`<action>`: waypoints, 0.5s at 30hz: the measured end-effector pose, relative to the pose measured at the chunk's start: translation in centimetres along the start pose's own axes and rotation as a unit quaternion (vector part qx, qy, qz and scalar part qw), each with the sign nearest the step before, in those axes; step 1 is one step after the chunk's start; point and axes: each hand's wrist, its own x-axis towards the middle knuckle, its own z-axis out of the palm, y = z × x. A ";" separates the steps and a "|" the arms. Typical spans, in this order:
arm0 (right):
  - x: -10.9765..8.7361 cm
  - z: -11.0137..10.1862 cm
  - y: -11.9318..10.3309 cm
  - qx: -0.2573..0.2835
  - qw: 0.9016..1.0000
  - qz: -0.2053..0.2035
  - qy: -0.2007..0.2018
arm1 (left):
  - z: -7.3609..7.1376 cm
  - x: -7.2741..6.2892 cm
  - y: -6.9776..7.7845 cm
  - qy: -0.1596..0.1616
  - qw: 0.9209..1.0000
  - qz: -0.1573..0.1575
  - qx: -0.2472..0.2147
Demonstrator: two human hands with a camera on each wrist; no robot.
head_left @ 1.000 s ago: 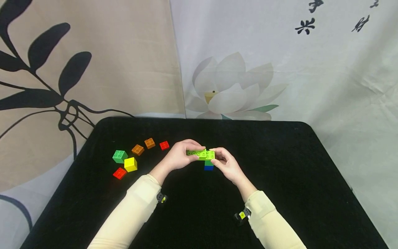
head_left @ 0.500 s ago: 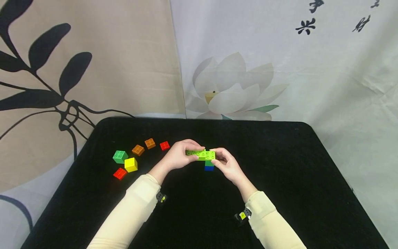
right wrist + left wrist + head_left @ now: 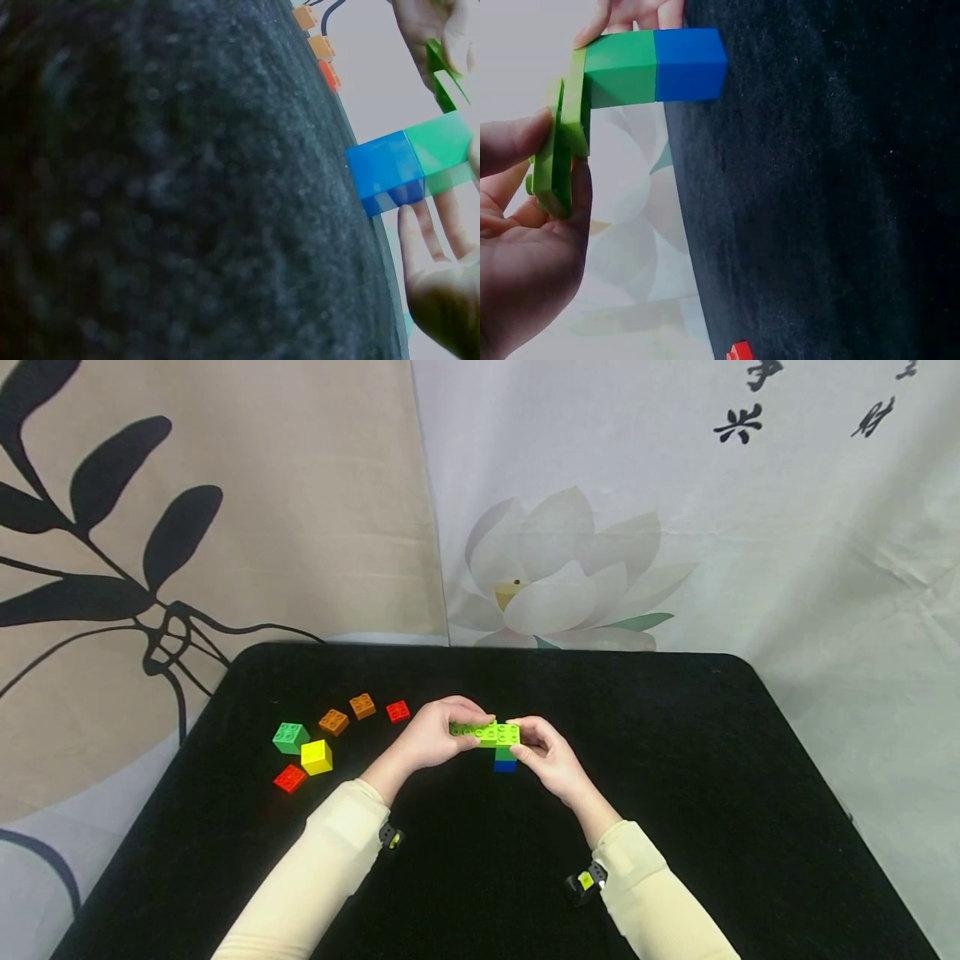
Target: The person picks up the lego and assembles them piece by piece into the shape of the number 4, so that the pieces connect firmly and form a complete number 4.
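Observation:
In the head view, my left hand pinches a lime-green toy building brick by its left part, thumb in front and fingers behind. That flat lime brick overlaps a second flat lime brick, staggered along its length; a thin wedge of gap shows between them in the left wrist view. My right hand holds the second lime brick's right end. Beneath this end a green brick is joined, with a blue brick below it. In the right wrist view, a fingertip of my right hand reaches the blue brick's side.
Loose bricks lie on the black table to the left: a green one, a yellow one, a red one, two orange bricks and another red brick. A printed cloth hangs behind the table.

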 end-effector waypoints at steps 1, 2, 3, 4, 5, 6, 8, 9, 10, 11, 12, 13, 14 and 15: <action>0.0 0.0 0.0 0.000 1.000 0.002 0.001 | 0.0 0.0 0.0 0.000 1.000 -0.001 0.002; 0.0 0.0 0.0 0.001 1.000 0.001 0.000 | 0.1 0.0 0.0 0.001 1.000 -0.003 0.004; -0.1 0.0 -0.1 0.002 1.000 -0.001 0.000 | 0.1 0.0 0.0 0.001 1.000 -0.004 0.006; -0.1 0.0 -0.1 0.001 1.000 -0.002 -0.001 | 0.1 0.0 0.0 0.001 1.000 -0.005 0.008; -0.1 0.0 -0.1 0.001 1.000 -0.004 -0.001 | 0.1 0.0 0.0 0.002 1.000 -0.005 0.009; -0.1 0.0 -0.1 0.001 1.000 -0.005 -0.002 | 0.1 0.0 0.0 0.003 1.000 -0.006 0.011; -0.1 0.0 -0.1 0.002 1.000 -0.007 -0.002 | 0.2 0.0 -0.1 0.005 1.000 -0.005 0.013; -0.1 0.1 -0.1 0.001 1.000 -0.007 -0.002 | 0.2 0.0 -0.1 0.005 1.000 -0.004 0.015; -0.1 0.1 -0.1 0.000 1.000 -0.007 -0.001 | 0.2 0.0 -0.1 0.005 1.000 -0.003 0.015; -0.1 0.1 -0.1 -0.001 1.000 -0.006 -0.001 | 0.2 0.0 -0.1 0.006 1.000 -0.003 0.015; -0.1 0.1 -0.1 0.000 1.000 -0.006 -0.001 | 0.2 0.0 -0.1 0.006 1.000 -0.005 0.014; -0.1 0.1 -0.1 -0.001 1.000 -0.005 -0.001 | 0.2 0.0 -0.1 0.005 1.000 -0.006 0.011; 0.0 0.1 0.0 -0.001 1.000 -0.005 -0.001 | 0.2 0.1 -0.1 0.005 1.000 -0.009 0.008; 0.0 0.1 0.0 0.001 1.000 -0.005 -0.001 | 0.2 0.1 0.0 0.003 1.000 -0.012 0.004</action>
